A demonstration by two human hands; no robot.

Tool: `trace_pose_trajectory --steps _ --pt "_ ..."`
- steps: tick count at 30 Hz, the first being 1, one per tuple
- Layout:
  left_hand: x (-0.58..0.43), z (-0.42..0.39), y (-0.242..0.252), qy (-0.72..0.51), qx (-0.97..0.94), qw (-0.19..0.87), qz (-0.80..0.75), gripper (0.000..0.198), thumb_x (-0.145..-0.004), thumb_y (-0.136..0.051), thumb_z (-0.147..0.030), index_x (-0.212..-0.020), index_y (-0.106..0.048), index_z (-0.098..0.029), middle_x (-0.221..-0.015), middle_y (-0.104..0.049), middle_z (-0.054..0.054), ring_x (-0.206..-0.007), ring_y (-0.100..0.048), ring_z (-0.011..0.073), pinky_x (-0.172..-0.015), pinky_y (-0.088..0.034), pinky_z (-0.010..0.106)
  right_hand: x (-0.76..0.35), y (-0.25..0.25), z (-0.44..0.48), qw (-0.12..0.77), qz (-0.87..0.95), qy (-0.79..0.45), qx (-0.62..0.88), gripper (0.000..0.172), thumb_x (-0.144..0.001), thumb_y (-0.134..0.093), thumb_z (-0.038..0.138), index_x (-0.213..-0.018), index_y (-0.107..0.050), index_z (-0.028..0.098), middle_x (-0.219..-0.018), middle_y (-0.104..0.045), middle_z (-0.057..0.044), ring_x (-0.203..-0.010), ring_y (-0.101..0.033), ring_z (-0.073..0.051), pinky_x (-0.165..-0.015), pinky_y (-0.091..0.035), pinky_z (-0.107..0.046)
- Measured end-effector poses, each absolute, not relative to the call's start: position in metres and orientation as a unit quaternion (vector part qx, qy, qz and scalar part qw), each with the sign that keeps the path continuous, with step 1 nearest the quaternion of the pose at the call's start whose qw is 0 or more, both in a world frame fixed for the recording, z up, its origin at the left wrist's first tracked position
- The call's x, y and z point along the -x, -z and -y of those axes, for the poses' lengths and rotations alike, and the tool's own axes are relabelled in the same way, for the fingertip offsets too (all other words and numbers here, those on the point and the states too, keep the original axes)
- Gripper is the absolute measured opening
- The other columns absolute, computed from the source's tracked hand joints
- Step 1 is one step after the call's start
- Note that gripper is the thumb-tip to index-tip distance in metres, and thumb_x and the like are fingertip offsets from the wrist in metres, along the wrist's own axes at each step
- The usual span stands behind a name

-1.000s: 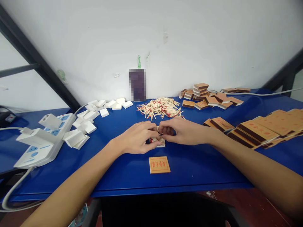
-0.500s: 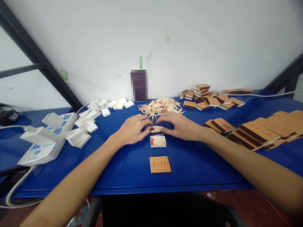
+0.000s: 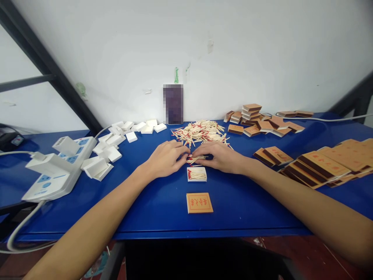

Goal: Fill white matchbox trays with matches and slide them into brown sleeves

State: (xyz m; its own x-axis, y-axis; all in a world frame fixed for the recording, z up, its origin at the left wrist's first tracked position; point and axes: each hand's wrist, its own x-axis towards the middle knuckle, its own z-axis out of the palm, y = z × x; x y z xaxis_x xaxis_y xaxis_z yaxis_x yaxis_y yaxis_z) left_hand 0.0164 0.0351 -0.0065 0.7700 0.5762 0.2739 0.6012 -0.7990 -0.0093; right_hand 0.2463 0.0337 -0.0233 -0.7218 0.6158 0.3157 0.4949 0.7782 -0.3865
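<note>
A small bunch of red-tipped matches (image 3: 195, 159) lies between my two hands, fanned unevenly. My left hand (image 3: 166, 157) curls in from the left, thumb and fingertips closed at the red heads. On the other side, my right hand (image 3: 223, 156) pinches the bare ends between thumb and fingers. Just nearer to me sits a white matchbox tray (image 3: 197, 180) holding matches, heads to the left. Closer still, an orange matchbox cover (image 3: 199, 203) with red lettering lies flat. Behind my fingers is a large loose pile of matches (image 3: 202, 131).
White trays (image 3: 115, 140) are heaped at the left, near a power strip (image 3: 62, 182) with plugs and cables. Orange matchboxes (image 3: 252, 116) stand piled at the back right; more covers (image 3: 323, 163) lie in rows at the right. A dark pixelated object (image 3: 174, 104) leans on the wall.
The matches between my hands have gone from fairly even to fanned and slanting. My fingers have shifted slightly around them. The whole view has moved a little.
</note>
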Motion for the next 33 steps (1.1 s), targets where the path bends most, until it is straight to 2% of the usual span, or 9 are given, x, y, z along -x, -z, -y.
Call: trace_pose_trajectory --steps 9,15,22,25,29,33 --pt "-0.017 -0.034 0.003 0.147 0.941 0.043 0.302 0.028 -0.097 -0.041 -0.023 -0.104 -0.067 -0.017 -0.094 -0.070 0.005 -0.087 -0.062 0.0201 -0.078 -0.045 0.034 -0.245 0.029 -0.034 0.263 0.905 -0.116 0.313 0.017 -0.091 -0.057 0.022 -0.097 -0.073 0.020 -0.092 -0.075 -0.004 -0.082 -0.067 -0.016 -0.078 -0.049 -0.030" --pt "-0.014 -0.035 0.003 0.184 0.935 0.051 0.300 0.030 -0.095 -0.040 -0.022 -0.103 -0.068 -0.016 -0.092 -0.070 0.006 -0.085 -0.062 0.0204 -0.077 -0.045 0.034 -0.248 0.019 -0.028 0.310 0.888 -0.113 0.321 0.015 -0.089 -0.060 0.025 -0.090 -0.074 0.020 -0.086 -0.076 -0.003 -0.076 -0.067 -0.014 -0.071 -0.049 -0.027" --pt "-0.010 -0.032 -0.005 0.184 0.947 0.006 0.264 0.028 -0.088 -0.042 -0.022 -0.095 -0.068 -0.015 -0.085 -0.067 0.005 -0.080 -0.059 0.0190 -0.077 -0.045 0.033 -0.247 -0.004 -0.006 0.252 0.908 -0.165 0.291 0.012 -0.086 -0.063 0.023 -0.091 -0.074 0.020 -0.087 -0.077 -0.001 -0.077 -0.069 -0.013 -0.071 -0.051 -0.024" --pt "-0.011 -0.028 -0.009 0.146 0.956 -0.055 0.248 0.025 -0.086 -0.049 -0.031 -0.095 -0.067 -0.016 -0.080 -0.064 0.003 -0.075 -0.058 0.0175 -0.074 -0.044 0.032 -0.247 -0.004 -0.001 0.231 0.922 -0.159 0.268 0.012 -0.086 -0.063 0.022 -0.092 -0.073 0.021 -0.088 -0.076 -0.001 -0.077 -0.068 -0.013 -0.072 -0.050 -0.025" --pt "-0.012 -0.025 -0.010 0.101 0.954 -0.110 0.259 0.043 -0.080 -0.061 -0.054 -0.102 -0.065 -0.018 -0.075 -0.062 0.000 -0.067 -0.057 0.0156 -0.069 -0.042 0.030 -0.244 -0.002 0.000 0.210 0.931 -0.148 0.258 0.013 -0.086 -0.062 0.018 -0.091 -0.073 0.020 -0.086 -0.074 -0.002 -0.076 -0.067 -0.013 -0.071 -0.049 -0.025" --pt "-0.014 -0.024 -0.006 0.077 0.962 -0.081 0.251 0.041 -0.075 -0.067 -0.056 -0.088 -0.067 -0.017 -0.074 -0.063 0.001 -0.067 -0.057 0.0163 -0.069 -0.040 0.031 -0.242 -0.002 0.001 0.194 0.937 -0.139 0.255 0.014 -0.087 -0.061 0.016 -0.091 -0.073 0.020 -0.087 -0.073 -0.002 -0.079 -0.065 -0.014 -0.072 -0.048 -0.026"
